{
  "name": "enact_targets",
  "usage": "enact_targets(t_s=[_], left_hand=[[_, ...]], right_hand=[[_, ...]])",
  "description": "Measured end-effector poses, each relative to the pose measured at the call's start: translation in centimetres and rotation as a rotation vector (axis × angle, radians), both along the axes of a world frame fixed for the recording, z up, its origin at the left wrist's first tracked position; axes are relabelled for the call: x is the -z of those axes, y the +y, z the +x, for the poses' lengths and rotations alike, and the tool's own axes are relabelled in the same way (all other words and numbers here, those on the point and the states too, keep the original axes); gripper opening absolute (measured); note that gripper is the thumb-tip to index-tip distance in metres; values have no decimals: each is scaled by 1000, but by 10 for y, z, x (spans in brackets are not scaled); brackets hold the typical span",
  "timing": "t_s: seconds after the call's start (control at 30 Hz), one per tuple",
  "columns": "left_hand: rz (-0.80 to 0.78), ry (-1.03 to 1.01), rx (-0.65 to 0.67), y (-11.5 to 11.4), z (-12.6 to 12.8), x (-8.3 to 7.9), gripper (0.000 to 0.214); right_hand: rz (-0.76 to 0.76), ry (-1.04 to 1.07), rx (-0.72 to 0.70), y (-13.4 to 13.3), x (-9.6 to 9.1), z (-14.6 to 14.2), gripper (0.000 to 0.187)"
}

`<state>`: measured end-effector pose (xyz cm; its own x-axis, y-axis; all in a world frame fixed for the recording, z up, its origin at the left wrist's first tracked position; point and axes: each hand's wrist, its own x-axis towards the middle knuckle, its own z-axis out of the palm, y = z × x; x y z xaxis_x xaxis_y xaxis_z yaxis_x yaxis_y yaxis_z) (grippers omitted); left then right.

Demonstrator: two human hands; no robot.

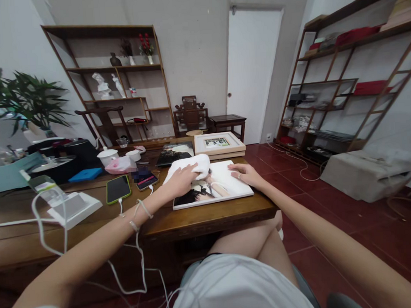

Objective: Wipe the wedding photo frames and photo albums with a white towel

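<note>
A flat white-edged photo panel (233,187) lies on the wooden table (210,218) in front of me, with a printed picture on its face. My left hand (183,180) is closed on a bunched white cloth (202,164), which rests over the panel's far left part and hides some of the picture. On the panel's right side lies my right hand (246,174), fingers stretched out and touching its surface near the edge. Behind the cloth are a dark picture (176,153) and a light wooden frame (239,144) holding a small photo.
To the left are a green-edged phone (118,189), another phone (146,178) on a cable, a blue box (85,175), a pink plastic bag (120,165) and a white teapot (107,155). A white cable (143,266) hangs near my left forearm. Shelves (339,58) stand right.
</note>
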<state>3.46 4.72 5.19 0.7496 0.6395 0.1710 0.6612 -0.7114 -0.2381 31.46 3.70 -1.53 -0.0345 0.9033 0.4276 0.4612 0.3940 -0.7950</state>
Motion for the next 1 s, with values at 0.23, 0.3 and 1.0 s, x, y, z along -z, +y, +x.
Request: enact_targets(t_s=[0.23,0.3,1.0], left_hand=[[-133,61,-48,3,11,1,54],[-167,75,-48,-19,4,-1,57],[148,-772,-354,-84,-44,11,17]], right_hand=[[20,-80,-10,2,3,3,30],[20,-102,-3,1,2,3,30],[265,-714,-260,-61,-41,-81,61]])
